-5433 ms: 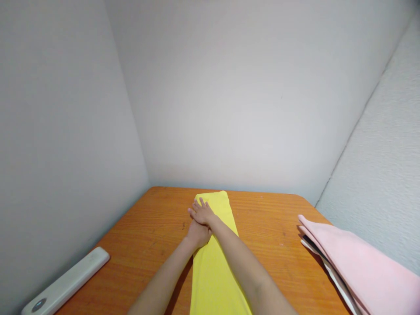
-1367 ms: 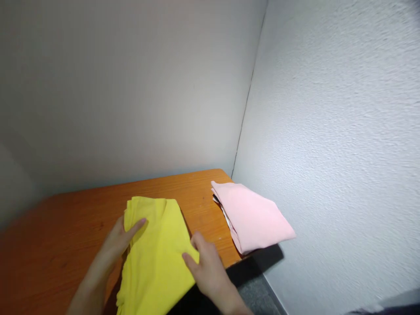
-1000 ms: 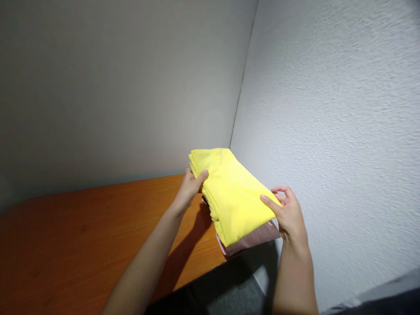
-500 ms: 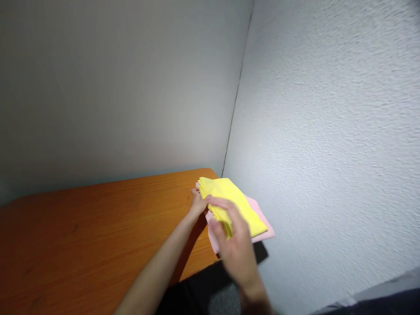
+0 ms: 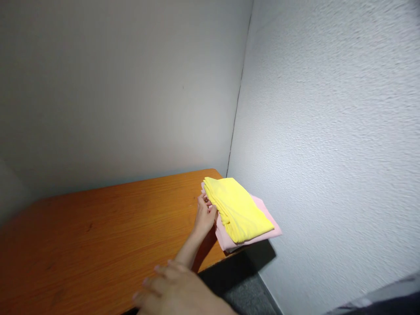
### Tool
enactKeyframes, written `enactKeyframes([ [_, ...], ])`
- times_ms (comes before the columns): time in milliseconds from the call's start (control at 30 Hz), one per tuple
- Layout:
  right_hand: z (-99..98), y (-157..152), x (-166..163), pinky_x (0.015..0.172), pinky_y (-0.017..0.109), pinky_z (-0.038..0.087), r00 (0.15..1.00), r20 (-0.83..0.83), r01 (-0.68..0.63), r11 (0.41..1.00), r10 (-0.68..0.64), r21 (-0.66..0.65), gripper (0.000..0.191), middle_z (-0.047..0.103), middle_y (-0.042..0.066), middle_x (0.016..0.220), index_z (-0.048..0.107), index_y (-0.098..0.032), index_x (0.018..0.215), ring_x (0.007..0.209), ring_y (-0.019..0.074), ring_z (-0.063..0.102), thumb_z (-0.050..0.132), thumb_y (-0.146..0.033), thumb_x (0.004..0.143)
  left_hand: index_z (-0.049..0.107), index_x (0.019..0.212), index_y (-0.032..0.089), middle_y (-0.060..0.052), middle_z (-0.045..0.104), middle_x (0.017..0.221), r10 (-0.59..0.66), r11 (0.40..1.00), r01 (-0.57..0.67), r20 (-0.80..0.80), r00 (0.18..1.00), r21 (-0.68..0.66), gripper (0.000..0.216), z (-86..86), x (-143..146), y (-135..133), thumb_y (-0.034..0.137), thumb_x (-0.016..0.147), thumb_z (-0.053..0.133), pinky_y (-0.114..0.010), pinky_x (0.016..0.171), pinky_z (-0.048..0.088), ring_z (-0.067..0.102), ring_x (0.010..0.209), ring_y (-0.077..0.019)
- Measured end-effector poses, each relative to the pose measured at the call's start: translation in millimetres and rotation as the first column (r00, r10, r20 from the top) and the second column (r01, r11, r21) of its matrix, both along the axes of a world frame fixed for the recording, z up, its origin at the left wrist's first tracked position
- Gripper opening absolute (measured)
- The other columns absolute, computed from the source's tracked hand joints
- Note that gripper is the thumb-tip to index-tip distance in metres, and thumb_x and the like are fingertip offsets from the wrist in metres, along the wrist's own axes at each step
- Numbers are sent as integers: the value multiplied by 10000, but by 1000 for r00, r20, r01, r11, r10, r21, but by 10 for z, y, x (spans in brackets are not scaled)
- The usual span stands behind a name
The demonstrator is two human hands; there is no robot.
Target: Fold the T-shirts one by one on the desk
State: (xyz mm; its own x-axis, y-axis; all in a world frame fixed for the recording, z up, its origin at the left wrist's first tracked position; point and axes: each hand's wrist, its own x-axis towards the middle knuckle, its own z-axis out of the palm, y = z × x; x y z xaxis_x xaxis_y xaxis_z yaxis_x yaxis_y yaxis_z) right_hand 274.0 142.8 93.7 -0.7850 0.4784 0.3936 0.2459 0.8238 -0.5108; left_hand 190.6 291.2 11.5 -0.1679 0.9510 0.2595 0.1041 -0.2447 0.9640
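A folded yellow cloth [image 5: 239,210], perhaps a garment, lies on top of a folded pink cloth [image 5: 264,218] at the right end of the wooden table. My left hand [image 5: 205,215] is at the left edge of this pile, its fingers and thumb curled in against the yellow cloth's layered edge. Lower down and nearer me, my right hand [image 5: 173,291] passes in front of my left forearm, back of the hand up. Its fingers are stretched out and a little spread, with nothing in them. The pile's front corner reaches past the table edge.
The brown wooden table [image 5: 114,218] stretches to the left, with a grey wall [image 5: 131,96] behind it. A textured white wall [image 5: 328,131] rises close on the right. Below the table's front edge, grey floor [image 5: 252,295] shows beside a dark shadow.
My right hand has left the yellow cloth and moved left and toward me. The cloth's front part now lies spread and in full view. My left hand stays at the pile's left edge.
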Motion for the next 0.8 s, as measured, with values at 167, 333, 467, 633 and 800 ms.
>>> enactKeyframes([
  [167, -40, 251, 742, 1144, 551, 246, 870, 39, 491, 870, -492, 33, 667, 373, 90, 1512, 348, -284, 1474, 1433, 308, 233, 611, -460, 887, 348, 1239, 186, -171, 380, 1411, 53, 998, -54, -41, 998, -18, 462, -113, -73, -123, 234, 826, 550, -483, 1157, 218, 321, 1375, -270],
  [333, -504, 625, 1125, 1173, 549, 85, 720, 281, 629, 768, -635, 123, 1071, 169, 51, 1605, 175, -326, 1535, 1475, 305, 10, 793, -468, 673, 316, 1240, 184, -197, 388, 1391, -9, 994, 7, -16, 1000, -109, 449, -265, -68, -198, 288, 855, 523, -446, 1058, 383, 504, 1227, -250],
  [467, -877, 758, 1049, 1170, 496, 156, 748, 240, 612, 783, -619, 113, 829, 233, 22, 1588, 228, -347, 1521, 1471, 247, 123, 656, -326, 812, 335, 1215, 180, -206, 432, 1345, -53, 990, 49, -28, 998, -132, 397, -272, -158, -271, 319, 882, 499, -434, 1018, 420, 567, 1134, -232],
  [633, -818, 1048, 1173, 1026, 446, 412, 676, -94, 714, 682, -730, -157, 468, 627, 143, 1270, 585, -165, 1295, 1206, 294, 557, 401, -426, 953, 358, 1188, 194, -184, 470, 1301, -79, 988, 73, -35, 996, -139, 340, -251, -292, -307, 346, 909, 479, -451, 1020, 414, 593, 1078, -219],
  [800, -700, 1140, 1242, 1039, 427, 410, 741, -188, 613, 764, -645, -203, 496, 615, 119, 1290, 575, -184, 1303, 1209, 279, 551, 457, -485, 927, 408, 1160, 198, -175, 508, 1261, -127, 983, 119, -43, 991, -143, 345, -298, -390, -359, 399, 897, 505, -449, 999, 436, 605, 1069, -237],
])
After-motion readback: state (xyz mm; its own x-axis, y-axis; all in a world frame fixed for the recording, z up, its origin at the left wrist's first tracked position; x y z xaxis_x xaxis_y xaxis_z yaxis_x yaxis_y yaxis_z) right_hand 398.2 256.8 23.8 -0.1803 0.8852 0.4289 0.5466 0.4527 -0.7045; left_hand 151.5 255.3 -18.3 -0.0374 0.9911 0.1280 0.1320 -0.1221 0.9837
